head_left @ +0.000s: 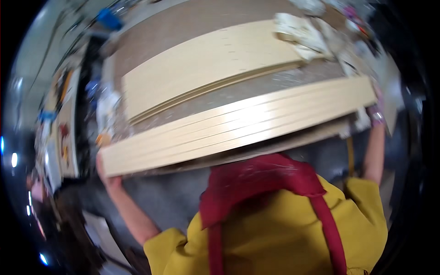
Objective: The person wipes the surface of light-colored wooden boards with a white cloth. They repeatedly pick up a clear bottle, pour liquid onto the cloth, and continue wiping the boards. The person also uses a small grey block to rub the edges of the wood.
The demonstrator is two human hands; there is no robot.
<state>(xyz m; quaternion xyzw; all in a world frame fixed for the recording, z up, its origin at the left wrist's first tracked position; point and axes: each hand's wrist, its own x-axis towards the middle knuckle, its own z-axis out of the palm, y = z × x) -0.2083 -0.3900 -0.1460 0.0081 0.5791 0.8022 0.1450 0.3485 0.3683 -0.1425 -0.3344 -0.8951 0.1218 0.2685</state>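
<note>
Both my hands grip a stack of long pale wooden boards (238, 120) that stretches across the near side of the table. The boards lie edge to edge in several strips and slant upward to the right. My left hand (107, 172) is closed on the left end, its fingers partly hidden by the wood. At the right end, my right hand (377, 107) is closed too, though motion smears its fingers. Beyond this stack, a flat pile of wide pale panels (197, 64) rests on the table. A crumpled cream cloth (300, 34) lies at that pile's right end.
The brown tabletop (156, 34) extends behind the panels. Clear plastic wrap (107, 107) lies at its left edge. A cluttered workbench (66, 123) stands farther left, and a blue container (109, 19) is at the back left. Grey floor (160, 201) shows below the table edge.
</note>
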